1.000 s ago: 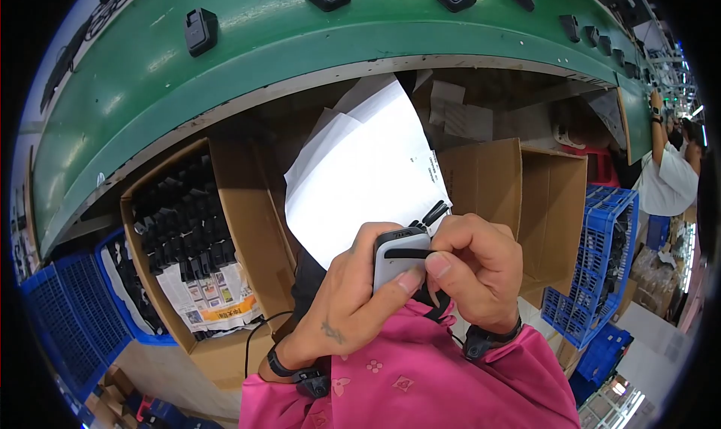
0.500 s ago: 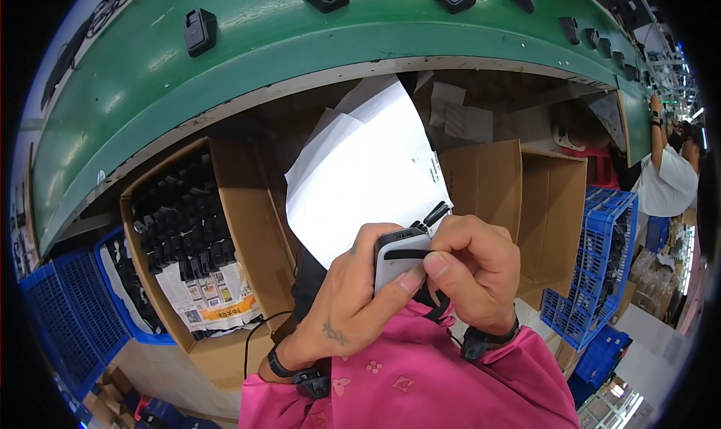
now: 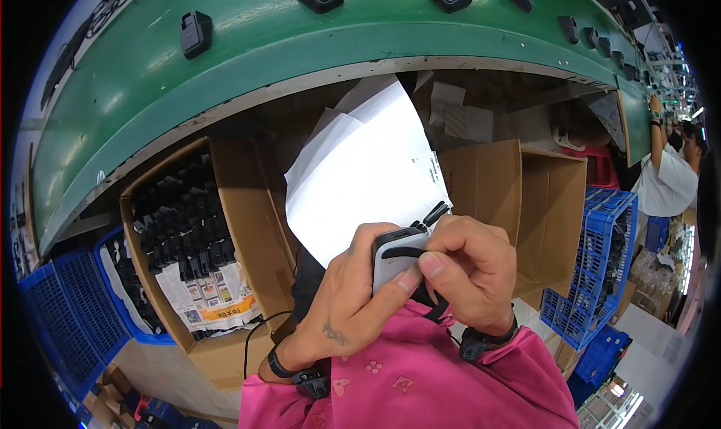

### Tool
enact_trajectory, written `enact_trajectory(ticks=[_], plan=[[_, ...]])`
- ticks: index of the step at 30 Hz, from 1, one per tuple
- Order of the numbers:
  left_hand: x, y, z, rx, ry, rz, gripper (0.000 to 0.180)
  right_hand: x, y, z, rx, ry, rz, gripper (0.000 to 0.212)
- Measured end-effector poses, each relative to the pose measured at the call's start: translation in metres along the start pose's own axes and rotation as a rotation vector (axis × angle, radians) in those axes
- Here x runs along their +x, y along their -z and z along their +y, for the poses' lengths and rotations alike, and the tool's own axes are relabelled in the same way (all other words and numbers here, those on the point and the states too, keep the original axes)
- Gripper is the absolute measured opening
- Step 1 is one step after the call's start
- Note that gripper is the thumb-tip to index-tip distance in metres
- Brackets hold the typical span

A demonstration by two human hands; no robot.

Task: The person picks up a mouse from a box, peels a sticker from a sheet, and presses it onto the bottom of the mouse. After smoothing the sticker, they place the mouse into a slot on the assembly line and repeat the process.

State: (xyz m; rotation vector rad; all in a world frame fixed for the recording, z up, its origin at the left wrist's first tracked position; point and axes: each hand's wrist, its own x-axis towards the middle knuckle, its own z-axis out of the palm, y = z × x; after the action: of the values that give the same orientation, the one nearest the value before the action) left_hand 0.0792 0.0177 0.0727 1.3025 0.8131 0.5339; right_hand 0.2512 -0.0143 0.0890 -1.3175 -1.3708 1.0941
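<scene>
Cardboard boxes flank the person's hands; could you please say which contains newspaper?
The left cardboard box: newspaper lies beside black plastic parts in it; no newspaper shows in the right cardboard box.

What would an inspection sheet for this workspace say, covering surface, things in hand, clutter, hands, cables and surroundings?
Surface: green bench with black plastic holders spaced along it.
Things in hand: grey device, black strip across its face.
Clutter: white paper beyond the hands; cardboard boxes on both sides, the left one holding black parts and newspaper.
Hands: left hand grips the device; right hand pinches the strip.
Cables: thin black cable beside the left forearm.
Surroundings: blue crates on both sides; co-worker far right.
</scene>
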Motion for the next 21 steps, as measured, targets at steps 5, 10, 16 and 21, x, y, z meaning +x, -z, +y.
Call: enact_trajectory(ticks=[5, 10, 16, 21], plan=[[0.0009, -0.0013, -0.0025, 0.021, -0.019, 0.020, 0.035, -0.0001, -0.0005, -0.0005, -0.006, -0.026, 0.014, 0.009], [-0.0002, -0.0030, -0.0026, 0.062, -0.007, 0.055, 0.035, -0.0027, -0.0054, 0.0022, 0.033, -0.031, 0.052, 0.010], [0.0010, -0.0043, -0.0040, 0.071, -0.008, 0.060, 0.034, -0.0039, -0.0059, 0.0041, 0.020, -0.048, 0.070, 0.010], [0.0008, -0.0075, -0.0071, 0.095, -0.024, 0.115, 0.034, -0.0019, -0.0085, 0.0025, -0.053, -0.079, 0.106, 0.009]])
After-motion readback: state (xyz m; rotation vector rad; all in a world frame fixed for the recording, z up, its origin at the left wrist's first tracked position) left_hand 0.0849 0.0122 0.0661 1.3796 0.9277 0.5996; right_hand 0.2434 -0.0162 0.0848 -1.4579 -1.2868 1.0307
